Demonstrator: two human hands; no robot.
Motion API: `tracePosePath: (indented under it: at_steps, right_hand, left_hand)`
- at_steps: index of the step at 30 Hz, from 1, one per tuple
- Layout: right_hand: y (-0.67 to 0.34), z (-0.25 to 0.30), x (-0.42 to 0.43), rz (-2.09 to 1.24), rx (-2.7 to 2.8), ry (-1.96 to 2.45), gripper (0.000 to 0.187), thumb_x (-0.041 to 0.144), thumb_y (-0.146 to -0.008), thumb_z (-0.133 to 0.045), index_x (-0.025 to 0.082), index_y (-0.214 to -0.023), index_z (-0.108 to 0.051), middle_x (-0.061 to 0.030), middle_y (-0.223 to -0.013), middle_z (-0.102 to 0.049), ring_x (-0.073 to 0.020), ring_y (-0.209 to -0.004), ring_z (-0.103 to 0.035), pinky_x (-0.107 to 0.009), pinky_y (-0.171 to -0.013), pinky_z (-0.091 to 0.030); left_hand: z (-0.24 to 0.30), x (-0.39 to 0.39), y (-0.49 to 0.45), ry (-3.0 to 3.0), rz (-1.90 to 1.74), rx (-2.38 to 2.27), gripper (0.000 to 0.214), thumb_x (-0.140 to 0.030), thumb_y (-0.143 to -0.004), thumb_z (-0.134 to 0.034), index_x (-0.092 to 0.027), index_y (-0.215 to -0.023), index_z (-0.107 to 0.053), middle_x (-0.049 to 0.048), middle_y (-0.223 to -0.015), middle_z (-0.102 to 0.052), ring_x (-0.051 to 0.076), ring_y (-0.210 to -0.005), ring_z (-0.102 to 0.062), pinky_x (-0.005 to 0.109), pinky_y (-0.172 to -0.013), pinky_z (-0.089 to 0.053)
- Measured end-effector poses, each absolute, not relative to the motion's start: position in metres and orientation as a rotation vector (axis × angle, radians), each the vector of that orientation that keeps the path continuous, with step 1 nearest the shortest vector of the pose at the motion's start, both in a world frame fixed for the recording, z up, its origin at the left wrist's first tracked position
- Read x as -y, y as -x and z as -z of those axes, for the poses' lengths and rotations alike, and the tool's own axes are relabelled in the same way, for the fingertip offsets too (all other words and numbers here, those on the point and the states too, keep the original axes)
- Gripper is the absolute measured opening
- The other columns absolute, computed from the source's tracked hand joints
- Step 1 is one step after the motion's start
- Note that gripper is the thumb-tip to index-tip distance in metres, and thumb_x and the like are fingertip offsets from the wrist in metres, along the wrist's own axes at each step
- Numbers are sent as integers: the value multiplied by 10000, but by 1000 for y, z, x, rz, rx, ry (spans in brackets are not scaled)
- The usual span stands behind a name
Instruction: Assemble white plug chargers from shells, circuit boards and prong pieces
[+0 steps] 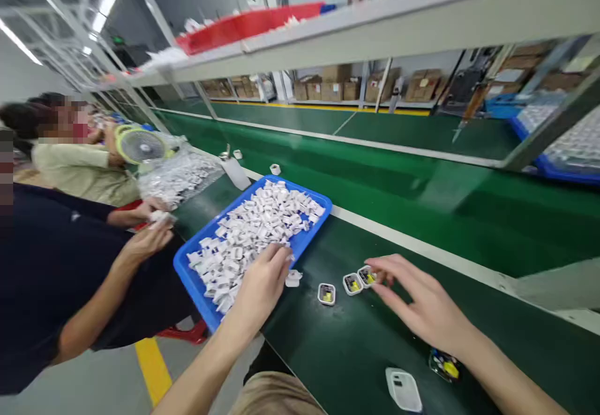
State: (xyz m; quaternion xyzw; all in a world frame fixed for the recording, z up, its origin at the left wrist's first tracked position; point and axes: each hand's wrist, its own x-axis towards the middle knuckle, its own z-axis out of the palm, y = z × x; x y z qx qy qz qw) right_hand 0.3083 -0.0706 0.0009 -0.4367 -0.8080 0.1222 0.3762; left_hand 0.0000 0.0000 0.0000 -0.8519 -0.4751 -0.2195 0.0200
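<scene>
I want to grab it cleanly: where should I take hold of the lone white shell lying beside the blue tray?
Probably pinch the white shell across its two short side walls, from above: it lies flat on the belt, and the left hand is beside it at the blue tray.

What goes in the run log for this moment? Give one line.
left hand: reaching into blue tray of white parts | right hand: fingertips at open shells on green belt

Tray (197, 280) lies left of three shells (352, 284) on belt (356, 340).
</scene>
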Motion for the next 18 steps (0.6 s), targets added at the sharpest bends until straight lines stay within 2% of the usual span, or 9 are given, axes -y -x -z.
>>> tracePosePath:
  at_steps: [4,6,9,11,13,15,18]
  right_hand:
    - [-318,18,61,-348,2006,1199,261,228,-1079,-491,254,-1331,-556,-71,-1128,-689,-194,-974,-702,-307,-820,-599]
    - [-320,21,60,-353,1967,1267,276,247,-1079,-495,243,-1348,-552,-83,-1110,-684,-200,-948,-704,-312,-806,-608]
    - [-316,18,64,-354,2044,1275,360,355,-1072,-524,257,-1417,-547,-130,-1238,-655,-249,-1030,-704,-360,-829,-630]
    - [-311,16,69,-420,2086,1268,332,357,-1070,-525,308,-1393,-583,-102,-1245,-673,-245,-1024,-717,-342,-806,-641]
    - [-310,20,72,-513,2044,1299,266,267,-1076,-498,333,-1298,-629,-41,-1093,-725,-193,-900,-738,-275,-749,-637]
    - [-317,28,70,-505,1956,1310,238,190,-1055,-528,320,-1221,-639,-10,-976,-740,-163,-801,-738,-239,-716,-621]
    - [-334,41,62,-538,1782,1274,287,193,-994,-670,297,-1252,-600,-37,-1033,-755,-191,-867,-750,-280,-772,-618]
  left_hand:
    - [11,-15,5,2576,592,1543,223,-198,-1047,-424,-189,-1109,-638,103,-1105,-677,239,-943,-698,342,-805,-568]
    - [7,-10,-6,2600,743,1554,175,-244,-1047,-485,-197,-1134,-629,75,-1055,-687,215,-908,-703,312,-785,-576]
    - [-5,9,-44,2776,1049,1637,190,-299,-1011,-621,-250,-1194,-610,-15,-908,-693,128,-747,-691,201,-685,-572]
    - [-10,21,-75,3041,1200,1564,208,-286,-1015,-619,-273,-1219,-584,-22,-993,-734,107,-798,-720,166,-730,-585]
    - [-10,27,-100,3313,1272,1426,270,-277,-1024,-599,-280,-1289,-542,-8,-1093,-755,112,-888,-746,165,-805,-598]
    - [-7,26,-113,3470,1235,1405,425,-359,-1012,-622,-280,-1405,-482,26,-1193,-745,153,-997,-747,218,-885,-612]
    - [0,16,-118,3430,941,1580,578,-424,-988,-642,-264,-1500,-424,91,-1382,-655,254,-1219,-664,382,-1025,-587]
